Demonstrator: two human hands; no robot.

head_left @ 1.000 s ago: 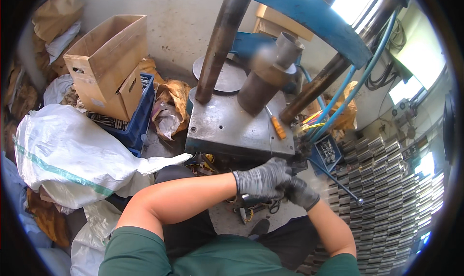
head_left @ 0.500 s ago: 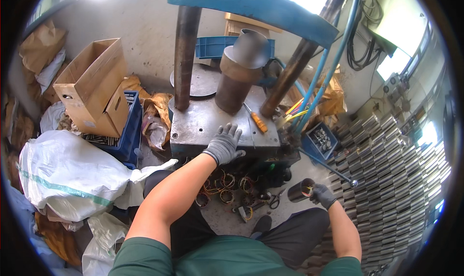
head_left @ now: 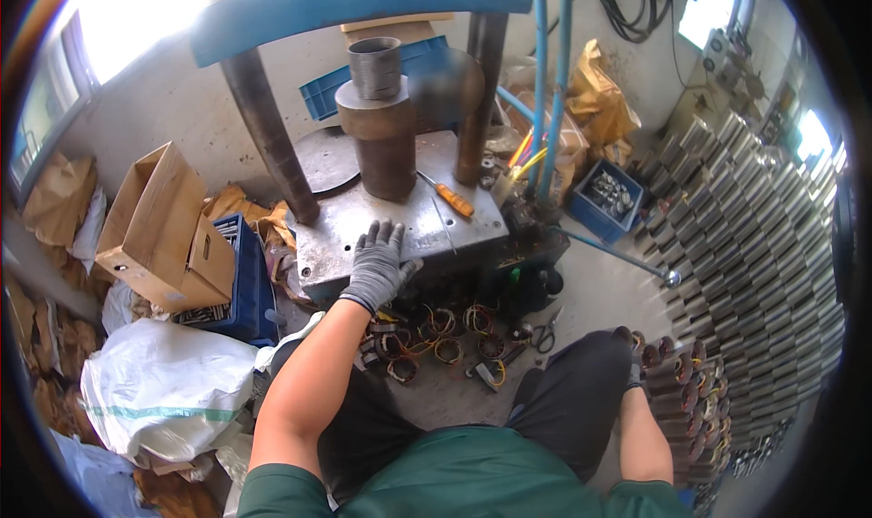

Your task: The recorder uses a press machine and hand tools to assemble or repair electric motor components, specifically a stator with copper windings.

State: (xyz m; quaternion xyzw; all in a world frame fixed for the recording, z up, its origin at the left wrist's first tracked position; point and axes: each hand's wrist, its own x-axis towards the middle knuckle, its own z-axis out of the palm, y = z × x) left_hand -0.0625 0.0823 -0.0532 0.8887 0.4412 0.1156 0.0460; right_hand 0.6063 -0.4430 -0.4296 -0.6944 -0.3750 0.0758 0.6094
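My left hand (head_left: pixel 377 266), in a grey knit glove, lies on the front edge of the steel press bed (head_left: pixel 336 239) with its fingers stretched out. Just beyond it stands a thick dark metal cylinder (head_left: pixel 386 166), topped by a wider collar and a narrower ribbed metal sleeve (head_left: pixel 374 69). An orange-handled screwdriver (head_left: pixel 452 200) rests on the bed to the right of the cylinder. My right hand (head_left: pixel 634 373), also gloved, is low at the right beside my knee, near several metal tubes with wire windings inside (head_left: pixel 683 368). The knee hides its fingers and anything in them.
Wound wire rings (head_left: pixel 448 350) and scissors (head_left: pixel 545 338) lie on the floor below the press. Stacked metal tubes (head_left: pixel 754 273) fill the right side. A blue bin of metal parts (head_left: pixel 606 200) sits behind a ball-ended lever (head_left: pixel 670 277). Cardboard box (head_left: pixel 168 232) and white sack (head_left: pixel 173 382) stand left.
The view has turned toward the right. My right hand has gone from the open floor, where it held a dark tube with wires inside, to beside the wound tubes. My left hand stays on the bed.
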